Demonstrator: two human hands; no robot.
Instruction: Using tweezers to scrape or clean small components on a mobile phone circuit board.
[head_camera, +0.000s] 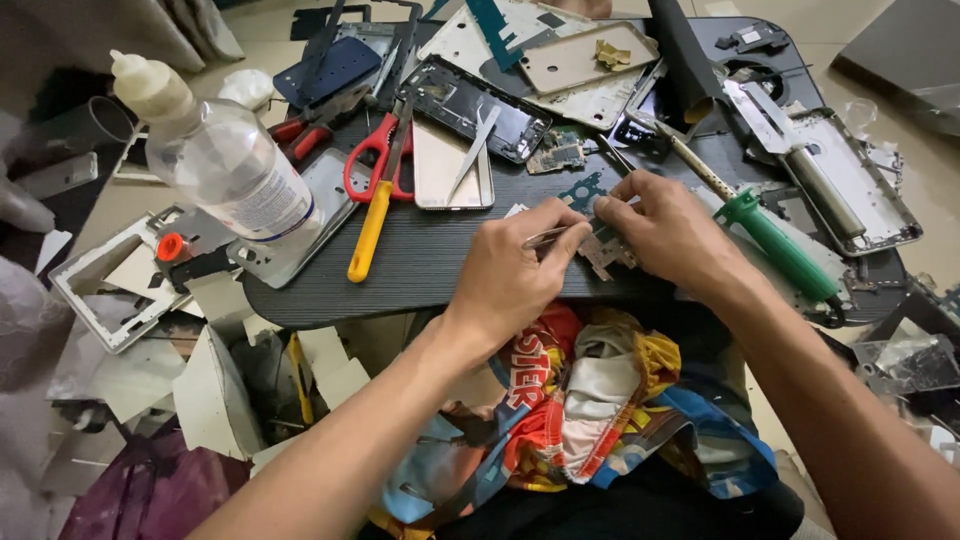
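A: Nearest the camera lies a crumpled, brightly printed cloth across the person's lap, red, yellow and blue, just under the near edge of the dark ribbed bench.

B: And the hands above it?

A: The left hand has its grip pressed together on a pair of metal tweezers, thumb and forefinger pinching them so the tips point right. The right hand pinches a small circuit board piece, holding it at the near edge of the bench, between the two hands.

B: Do the tweezers touch the board?

A: Their tips reach it, but the fingers hide the exact contact, so it cannot be told.

B: What sits around them?

A: Just right of the right hand lies a green-handled soldering iron, tip pointing up-left. To the left lie red-handled scissors and a yellow-handled tool crossing them. Further left a clear plastic bottle with a cream nozzle lies tilted on a silver phone frame. Behind the hands sit an open phone housing, a second pair of tweezers on a pale phone back panel, and a small green circuit board.
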